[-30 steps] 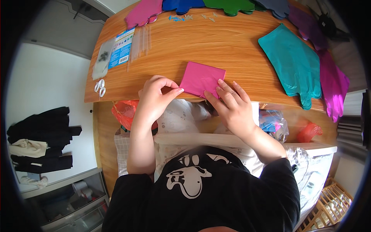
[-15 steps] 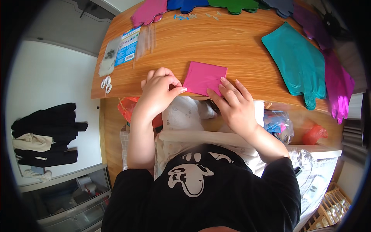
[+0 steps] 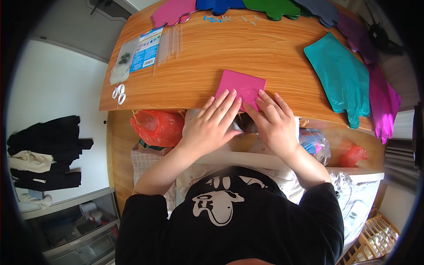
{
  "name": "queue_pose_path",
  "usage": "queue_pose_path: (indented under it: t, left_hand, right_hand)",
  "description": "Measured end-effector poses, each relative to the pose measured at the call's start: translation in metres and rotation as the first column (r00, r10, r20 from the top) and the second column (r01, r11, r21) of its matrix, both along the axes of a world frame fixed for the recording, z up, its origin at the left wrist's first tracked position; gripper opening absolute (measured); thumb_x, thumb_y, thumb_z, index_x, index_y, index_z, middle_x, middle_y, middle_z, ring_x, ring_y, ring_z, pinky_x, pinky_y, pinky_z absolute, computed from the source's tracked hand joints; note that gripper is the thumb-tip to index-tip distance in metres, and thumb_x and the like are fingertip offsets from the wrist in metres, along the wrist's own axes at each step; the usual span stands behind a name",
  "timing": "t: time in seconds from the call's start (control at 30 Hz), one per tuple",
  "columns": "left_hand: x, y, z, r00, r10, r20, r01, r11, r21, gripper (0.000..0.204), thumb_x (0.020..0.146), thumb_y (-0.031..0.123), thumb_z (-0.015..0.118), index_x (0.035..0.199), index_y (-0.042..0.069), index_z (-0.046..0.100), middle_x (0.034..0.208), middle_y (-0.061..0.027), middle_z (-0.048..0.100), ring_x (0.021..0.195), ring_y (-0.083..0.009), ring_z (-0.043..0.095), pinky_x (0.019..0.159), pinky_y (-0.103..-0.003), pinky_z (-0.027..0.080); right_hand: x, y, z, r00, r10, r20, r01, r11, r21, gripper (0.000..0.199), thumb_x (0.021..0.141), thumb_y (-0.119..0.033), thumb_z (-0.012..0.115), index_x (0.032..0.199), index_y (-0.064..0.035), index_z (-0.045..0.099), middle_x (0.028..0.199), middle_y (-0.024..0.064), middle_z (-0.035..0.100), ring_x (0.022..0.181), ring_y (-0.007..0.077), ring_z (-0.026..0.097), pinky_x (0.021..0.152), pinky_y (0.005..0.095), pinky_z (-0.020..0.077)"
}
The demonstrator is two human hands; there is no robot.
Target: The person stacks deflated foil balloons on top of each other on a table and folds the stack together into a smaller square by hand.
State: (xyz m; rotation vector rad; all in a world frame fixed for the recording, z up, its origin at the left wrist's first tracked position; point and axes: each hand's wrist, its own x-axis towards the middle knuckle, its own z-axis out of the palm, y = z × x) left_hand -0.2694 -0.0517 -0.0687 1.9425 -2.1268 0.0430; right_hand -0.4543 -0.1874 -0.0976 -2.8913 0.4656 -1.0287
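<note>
A pink folded foil balloon (image 3: 242, 85), flat and roughly square, lies at the near edge of the wooden table. My left hand (image 3: 213, 118) rests with stretched fingers on its near left part. Against its near right corner my right hand (image 3: 273, 118) lies with fingers apart, the tips touching the foil. Neither hand grips anything. Both hands cover the near edge of the pink piece. Off to the right, a flat teal foil balloon (image 3: 340, 79) is spread out with its narrow tail toward me.
Flat foil balloons in pink (image 3: 172, 12), blue (image 3: 218, 5), green (image 3: 274, 9) and magenta (image 3: 383, 101) line the table's edges. At left lie clear straws (image 3: 168, 44), a blue-and-white package (image 3: 145, 51) and white ribbon rolls (image 3: 119, 93). Small clips (image 3: 214, 19) sit at the back. Below hangs a red bag (image 3: 159, 128).
My left hand has gone from bent fingers at the pink balloon's left corner to lying flat on it. My right hand stays near the right corner. The view has shifted slightly.
</note>
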Motion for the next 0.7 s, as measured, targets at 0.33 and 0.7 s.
queue_pose_path:
  t: [0.33,0.7]
  left_hand:
    - [0.002,0.000,0.002,0.997,0.045,0.067,-0.043,0.999,-0.031,0.086,0.087,0.045,0.076,0.154,0.005,0.043,0.161,-0.0155,0.040,0.149,-0.0317,0.040,0.120,-0.056,0.028]
    - [-0.010,0.038,-0.042,0.784,-0.039,-0.620,-0.225,0.912,-0.343,0.062,0.094,0.032,0.072,0.143,0.000,0.050,0.137,-0.0180,0.064,0.128,-0.0320,0.062,0.115,-0.048,0.038]
  right_hand:
    - [0.001,0.000,0.002,1.000,-0.006,-0.027,0.006,1.000,-0.011,0.045,0.076,-0.011,0.070,0.120,-0.0196,0.076,0.112,0.0054,0.067,0.126,0.0243,0.063,0.107,0.0470,0.0489]
    - [-0.002,-0.015,0.020,0.978,0.110,-0.178,-0.163,0.934,-0.317,0.040,0.080,-0.016,0.066,0.119,-0.0146,0.074,0.109,0.0048,0.066,0.119,0.0242,0.066,0.102,0.0430,0.0524]
